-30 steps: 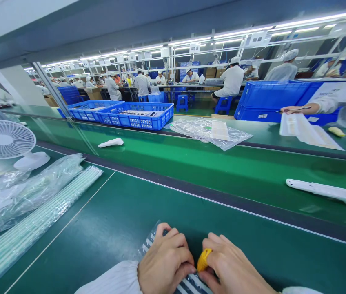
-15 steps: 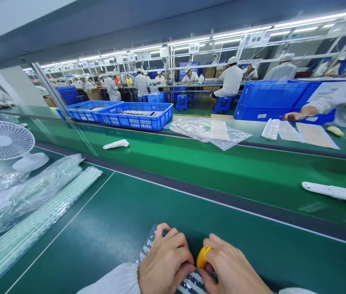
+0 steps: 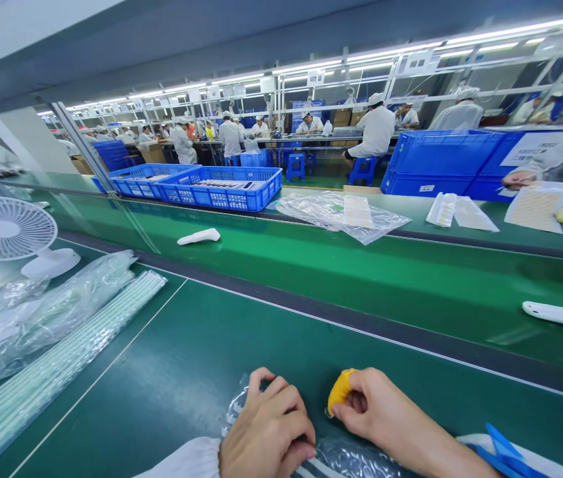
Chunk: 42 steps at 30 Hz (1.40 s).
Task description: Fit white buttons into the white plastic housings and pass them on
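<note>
Drawn away from the left hand point(image 3: 269, 425), the right hand point(image 3: 374, 405) is pinched on a small clear tab point(image 3: 328, 412), while toward the desk's point(image 3: 182, 352) near edge a plastic bag point(image 3: 351, 455) is apparently steadied under the left grip, its closure unclear.

Green surface point(image 3: 162, 372), crossed by a thin pale line point(image 3: 107, 368). Left side: white fan point(image 3: 2, 228) standing on its base; crumpled clear bags point(image 3: 37, 325); alongside, long pale-green strips point(image 3: 87, 348), bundled in clear plastic. Nearest the wearer: striped clear packaging point(image 3: 356, 457), partly hidden.

No lettering, number or brand can be read.
</note>
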Tool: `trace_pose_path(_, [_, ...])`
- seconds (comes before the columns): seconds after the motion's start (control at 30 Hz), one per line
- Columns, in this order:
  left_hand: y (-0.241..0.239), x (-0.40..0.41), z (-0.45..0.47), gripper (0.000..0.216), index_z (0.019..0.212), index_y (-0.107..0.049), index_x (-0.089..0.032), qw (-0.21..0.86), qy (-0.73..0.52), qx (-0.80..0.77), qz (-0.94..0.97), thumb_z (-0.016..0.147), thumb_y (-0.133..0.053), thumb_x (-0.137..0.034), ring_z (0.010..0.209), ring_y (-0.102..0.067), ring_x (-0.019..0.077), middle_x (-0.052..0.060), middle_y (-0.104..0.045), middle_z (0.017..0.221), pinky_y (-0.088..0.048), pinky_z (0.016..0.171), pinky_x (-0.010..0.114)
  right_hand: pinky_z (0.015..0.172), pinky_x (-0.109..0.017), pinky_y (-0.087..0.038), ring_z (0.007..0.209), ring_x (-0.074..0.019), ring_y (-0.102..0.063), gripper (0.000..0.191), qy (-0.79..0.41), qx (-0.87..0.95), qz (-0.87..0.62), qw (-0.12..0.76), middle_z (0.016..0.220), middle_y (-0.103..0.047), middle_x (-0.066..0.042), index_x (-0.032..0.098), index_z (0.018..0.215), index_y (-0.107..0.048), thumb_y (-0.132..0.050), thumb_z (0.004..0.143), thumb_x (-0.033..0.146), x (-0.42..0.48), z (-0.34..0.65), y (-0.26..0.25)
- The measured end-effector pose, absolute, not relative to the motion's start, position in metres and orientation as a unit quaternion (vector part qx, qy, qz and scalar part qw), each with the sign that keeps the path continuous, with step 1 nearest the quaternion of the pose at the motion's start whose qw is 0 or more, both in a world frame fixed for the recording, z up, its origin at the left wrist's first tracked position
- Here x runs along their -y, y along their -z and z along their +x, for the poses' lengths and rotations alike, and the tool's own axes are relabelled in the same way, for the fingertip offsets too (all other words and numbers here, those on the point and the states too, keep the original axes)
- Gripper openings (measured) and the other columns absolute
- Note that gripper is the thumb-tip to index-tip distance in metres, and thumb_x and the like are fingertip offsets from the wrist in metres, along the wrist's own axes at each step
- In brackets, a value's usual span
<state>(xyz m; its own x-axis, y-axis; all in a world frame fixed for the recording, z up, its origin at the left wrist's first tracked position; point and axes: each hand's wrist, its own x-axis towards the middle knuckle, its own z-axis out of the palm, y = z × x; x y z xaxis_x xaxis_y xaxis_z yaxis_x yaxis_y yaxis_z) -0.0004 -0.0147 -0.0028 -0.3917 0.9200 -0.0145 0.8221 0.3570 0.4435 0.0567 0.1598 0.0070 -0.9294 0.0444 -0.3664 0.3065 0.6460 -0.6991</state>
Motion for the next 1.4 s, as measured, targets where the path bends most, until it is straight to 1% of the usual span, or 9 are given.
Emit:
trace_pose_path(0.2, [0.004, 0.02, -0.002, 0.015, 0.084, -0.061, -0.021, 0.19, -0.186, -0.81, 0.523, 0.072, -0.067, -0.028, 0.087, -0.056, 0.0148, -0.001, -0.064, 0.087, -0.025, 0.089, 0.037, 0.047, -0.022, -0.031, 0.049, -0.0099, -0.038, 0.016, 0.458, -0.871, 0.114, 0.138, 0.052, -0.045, 0.003, 0.014, 0.061, -0.062, -0.05, 0.068, 0.022, -0.177, 0.053, -0.008])
trace_pose_path(0.3, [0.001, 0.023, -0.003, 0.018, 0.082, -0.061, -0.021, 0.203, -0.237, -0.807, 0.501, 0.068, -0.071, -0.028, 0.084, -0.056, 0.0136, -0.002, -0.064, 0.085, -0.024, 0.09, 0.036, 0.05, -0.023, -0.033, 0.051, -0.0115, -0.041, 0.018, 0.46, -0.87, 0.121, 0.132, 0.055, -0.05, 0.001, 0.015, 0.064, -0.064, -0.05, 0.068, 0.026, -0.18, 0.051, -0.009])
trace_pose_path(0.5, [-0.014, 0.034, -0.022, 0.008, 0.079, -0.06, -0.022, 0.191, -0.32, -0.813, 0.447, 0.073, -0.066, -0.023, 0.077, -0.058, 0.0106, -0.005, -0.064, 0.08, -0.028, 0.088, 0.033, 0.054, -0.026, -0.037, 0.056, -0.0145, -0.046, 0.022, 0.458, -0.871, 0.114, 0.135, 0.06, -0.058, -0.003, 0.016, 0.065, -0.064, -0.049, 0.068, 0.031, -0.186, 0.05, -0.005])
trace_pose_path(0.6, [-0.021, 0.04, -0.049, 0.001, 0.078, -0.061, -0.022, 0.161, -0.311, -0.834, 0.427, 0.077, -0.06, -0.022, 0.077, -0.059, 0.0116, -0.004, -0.065, 0.079, -0.036, 0.08, 0.03, 0.057, -0.027, -0.039, 0.058, -0.0157, -0.049, 0.023, 0.456, -0.872, 0.107, 0.144, 0.063, -0.061, -0.004, 0.016, 0.067, -0.066, -0.049, 0.069, 0.031, -0.19, 0.051, -0.003])
trace_pose_path(0.7, [-0.021, 0.043, -0.084, 0.006, 0.075, -0.061, -0.02, 0.113, -0.302, -0.867, 0.38, 0.079, -0.056, -0.019, 0.076, -0.06, 0.0122, -0.002, -0.065, 0.077, -0.044, 0.073, 0.025, 0.058, -0.027, -0.041, 0.059, -0.0161, -0.052, 0.023, 0.451, -0.874, 0.109, 0.143, 0.065, -0.063, -0.004, 0.016, 0.068, -0.067, -0.049, 0.07, 0.03, -0.191, 0.05, -0.004])
trace_pose_path(0.83, [-0.013, 0.044, -0.133, 0.007, 0.084, -0.059, -0.015, 0.014, -0.255, -0.925, 0.28, 0.081, -0.055, -0.02, 0.08, -0.059, 0.0148, 0.001, -0.063, 0.084, -0.047, 0.074, 0.033, 0.06, -0.027, -0.044, 0.061, -0.0168, -0.056, 0.021, 0.447, -0.88, 0.113, 0.115, 0.066, -0.066, -0.004, 0.017, 0.065, -0.066, -0.049, 0.07, 0.029, -0.192, 0.048, -0.01])
trace_pose_path(1.07, [-0.002, 0.037, -0.202, 0.031, 0.112, -0.049, -0.017, -0.125, -0.15, -0.974, 0.114, 0.083, -0.054, -0.028, 0.102, -0.052, 0.0233, 0.008, -0.05, 0.118, -0.045, 0.082, 0.044, 0.059, -0.026, -0.047, 0.064, -0.0191, -0.06, 0.02, 0.45, -0.881, 0.123, 0.076, 0.068, -0.068, -0.002, 0.021, 0.065, -0.067, -0.051, 0.072, 0.031, -0.204, 0.048, -0.009])
trace_pose_path(1.3, [0.009, 0.04, -0.24, 0.038, 0.119, -0.044, -0.019, -0.143, -0.096, -0.982, 0.082, 0.084, -0.053, -0.027, 0.108, -0.048, 0.0258, 0.009, -0.045, 0.126, -0.043, 0.086, 0.048, 0.059, -0.025, -0.048, 0.064, -0.0195, -0.06, 0.019, 0.448, -0.883, 0.138, 0.033, 0.068, -0.067, -0.003, 0.023, 0.064, -0.068, -0.053, 0.071, 0.033, -0.214, 0.052, -0.01])
trace_pose_path(1.4, [0.016, 0.038, -0.25, 0.038, 0.119, -0.044, -0.019, -0.141, -0.087, -0.982, 0.091, 0.084, -0.053, -0.027, 0.109, -0.048, 0.026, 0.009, -0.044, 0.127, -0.043, 0.086, 0.048, 0.057, -0.025, -0.048, 0.057, -0.018, -0.059, 0.017, 0.453, -0.881, 0.133, -0.003, 0.059, -0.065, -0.002, 0.023, 0.057, -0.065, -0.055, 0.068, 0.031, -0.215, 0.051, -0.003])
